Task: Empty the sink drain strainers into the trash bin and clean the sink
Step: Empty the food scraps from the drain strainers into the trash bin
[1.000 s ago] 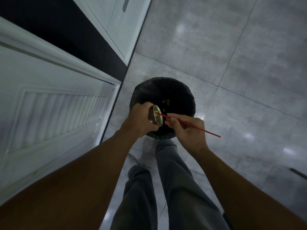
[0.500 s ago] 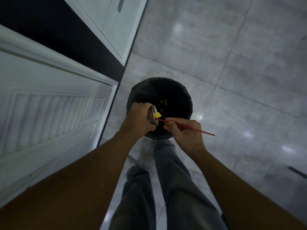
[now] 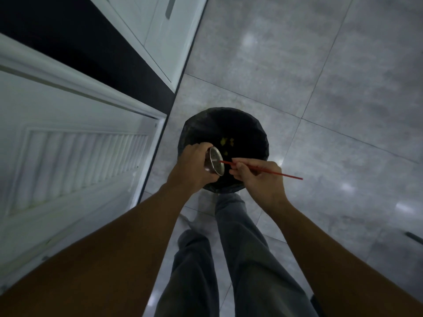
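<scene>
A round trash bin [image 3: 256, 131] lined with a black bag stands on the floor in front of my feet. Yellow food scraps [image 3: 225, 141] lie inside it. My left hand [image 3: 194, 165] grips a metal sink strainer [image 3: 216, 160] tilted on its side over the bin's near rim, its open face turned right. My right hand [image 3: 258, 179] pinches a thin red stick [image 3: 263, 170] whose tip touches the inside of the strainer. The strainer's bowl looks bare and shiny.
A white louvered cabinet door [image 3: 68, 161] stands open on the left, close to my left arm. More white cabinet fronts [image 3: 160, 35] run along the upper left. Grey floor tiles [image 3: 320, 88] spread around the bin. My legs [image 3: 229, 259] are right behind it.
A yellow scrap that sat at the strainer's mouth half a second ago has dropped out; the strainer now shows bare metal. Both hands have stayed over the bin.
</scene>
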Available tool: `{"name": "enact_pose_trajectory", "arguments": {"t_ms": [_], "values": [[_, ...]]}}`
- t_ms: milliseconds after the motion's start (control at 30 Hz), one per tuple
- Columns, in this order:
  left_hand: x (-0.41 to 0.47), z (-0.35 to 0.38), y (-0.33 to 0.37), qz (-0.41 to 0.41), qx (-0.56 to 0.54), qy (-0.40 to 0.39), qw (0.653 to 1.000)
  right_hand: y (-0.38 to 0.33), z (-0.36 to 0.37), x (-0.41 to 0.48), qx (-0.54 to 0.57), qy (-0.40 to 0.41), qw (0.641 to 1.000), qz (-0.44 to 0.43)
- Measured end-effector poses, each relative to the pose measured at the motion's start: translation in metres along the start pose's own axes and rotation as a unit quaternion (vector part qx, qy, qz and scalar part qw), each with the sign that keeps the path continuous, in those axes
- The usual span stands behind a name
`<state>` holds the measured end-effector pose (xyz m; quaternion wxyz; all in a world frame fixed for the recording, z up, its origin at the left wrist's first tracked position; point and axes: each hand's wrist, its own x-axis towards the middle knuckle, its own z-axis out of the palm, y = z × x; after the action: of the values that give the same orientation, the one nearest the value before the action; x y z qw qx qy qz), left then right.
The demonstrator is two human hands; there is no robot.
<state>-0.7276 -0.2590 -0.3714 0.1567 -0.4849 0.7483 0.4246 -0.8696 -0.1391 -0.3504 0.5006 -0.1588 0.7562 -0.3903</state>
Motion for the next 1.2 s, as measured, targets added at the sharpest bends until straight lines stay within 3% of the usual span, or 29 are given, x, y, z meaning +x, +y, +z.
{"name": "enact_pose_trajectory", "arguments": {"t_ms": [333, 467, 567, 700, 833, 1000, 1200], "values": [[-0.033, -0.018, 0.004, -0.006, -0.094, 0.051, 0.994, -0.014, -0.019, -0.031, 0.058, 0.112, 0.992, -0.023], [-0.066, -0.058, 0.030, 0.010, -0.116, 0.100, 0.988, -0.061, -0.017, -0.054, -0.043, 0.121, 0.984, -0.122], [-0.101, -0.098, 0.051, 0.032, -0.116, 0.159, 0.980, -0.112, -0.014, -0.074, -0.162, 0.131, 0.949, -0.236], [-0.161, -0.166, 0.079, 0.035, -0.116, 0.248, 0.961, -0.185, -0.008, -0.106, -0.228, 0.133, 0.919, -0.294], [-0.229, -0.237, 0.092, 0.014, -0.143, 0.361, 0.921, -0.253, 0.007, -0.147, -0.249, 0.081, 0.875, -0.407], [-0.310, -0.316, 0.059, -0.051, -0.169, 0.472, 0.864, -0.329, 0.063, -0.183, -0.214, -0.038, 0.786, -0.579], [-0.397, -0.352, -0.021, -0.158, -0.232, 0.514, 0.810, -0.371, 0.167, -0.219, -0.221, -0.157, 0.726, -0.632]]}}
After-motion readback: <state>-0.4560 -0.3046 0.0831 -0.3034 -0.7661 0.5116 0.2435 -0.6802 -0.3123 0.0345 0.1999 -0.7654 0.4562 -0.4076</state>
